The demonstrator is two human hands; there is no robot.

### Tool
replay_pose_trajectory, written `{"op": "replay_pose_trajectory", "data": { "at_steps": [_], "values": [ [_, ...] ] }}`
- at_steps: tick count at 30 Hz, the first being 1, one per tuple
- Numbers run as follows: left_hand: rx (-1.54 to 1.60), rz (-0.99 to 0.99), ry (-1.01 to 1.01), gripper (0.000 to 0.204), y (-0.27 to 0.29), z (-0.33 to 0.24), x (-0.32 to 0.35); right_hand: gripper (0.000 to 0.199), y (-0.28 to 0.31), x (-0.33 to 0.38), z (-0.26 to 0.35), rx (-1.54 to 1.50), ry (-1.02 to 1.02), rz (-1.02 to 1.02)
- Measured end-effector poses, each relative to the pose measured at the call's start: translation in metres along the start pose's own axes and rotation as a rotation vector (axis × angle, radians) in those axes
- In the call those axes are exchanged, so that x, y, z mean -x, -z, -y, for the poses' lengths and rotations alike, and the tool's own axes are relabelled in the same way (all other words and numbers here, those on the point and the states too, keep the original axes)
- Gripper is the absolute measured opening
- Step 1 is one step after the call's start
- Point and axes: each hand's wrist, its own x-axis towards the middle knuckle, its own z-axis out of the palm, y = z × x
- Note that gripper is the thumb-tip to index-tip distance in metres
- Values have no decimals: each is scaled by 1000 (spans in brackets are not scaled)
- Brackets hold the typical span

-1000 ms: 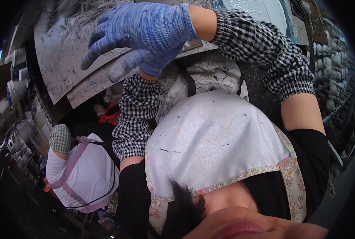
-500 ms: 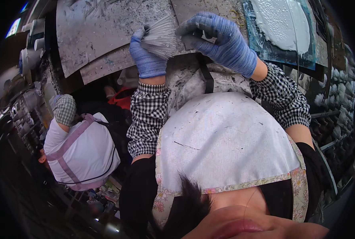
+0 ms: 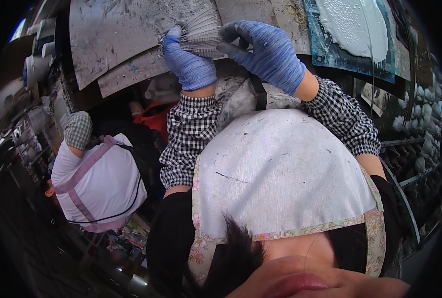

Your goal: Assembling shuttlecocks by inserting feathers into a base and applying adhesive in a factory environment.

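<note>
Grey, paint-spattered metal sheets are covering the counter (image 3: 111, 44) at the top of the view, and the workshop around it is lying mostly in shadow. Far to the left of the fingers, well apart from them, a co-worker in a white top with lilac straps (image 3: 99, 181) is bending away over dark clutter. Closer in, the left hand (image 3: 188, 62), in a blue glove with a checked sleeve behind it, is grasping the lower left edge of a fanned bundle of thin grey strips (image 3: 198, 35); its fingers (image 3: 174, 42) are curling up over the bundle's left side. The bundle is resting on the counter between the two hands, touching both. Just to the right of it, the right hand (image 3: 268, 54), gloved the same, is pinching the bundle's right edge, with its fingers (image 3: 236, 37) clenching on the strips. Further right of those fingers, well apart, a round white textured slab (image 3: 352, 25) is lying on a blue-green sheet (image 3: 325, 52). Judging from this, the strips are gathered and fanned out, but nothing is showing them separated or set down elsewhere, so the sorting or spreading appears to be only beginning.
</note>
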Motion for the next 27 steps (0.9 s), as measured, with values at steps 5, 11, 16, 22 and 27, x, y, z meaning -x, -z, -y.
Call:
{"op": "replay_pose_trajectory", "data": {
  "at_steps": [5,11,16,22,27],
  "values": [
    [-81,-46,-116,32,-2,1,4,26,4,0,-3,-240,-37,32],
    [-170,-17,-224,32,-2,8,-3,31,3,0,-7,-199,-133,83],
    [-236,-2,-357,28,-11,8,5,38,2,-2,-6,-35,-116,144],
    [-251,49,-480,17,-14,10,0,39,10,-4,-17,-395,-276,234],
    [-297,122,-431,16,-7,17,-7,26,22,-11,-26,-776,-620,510]
  ]
}}
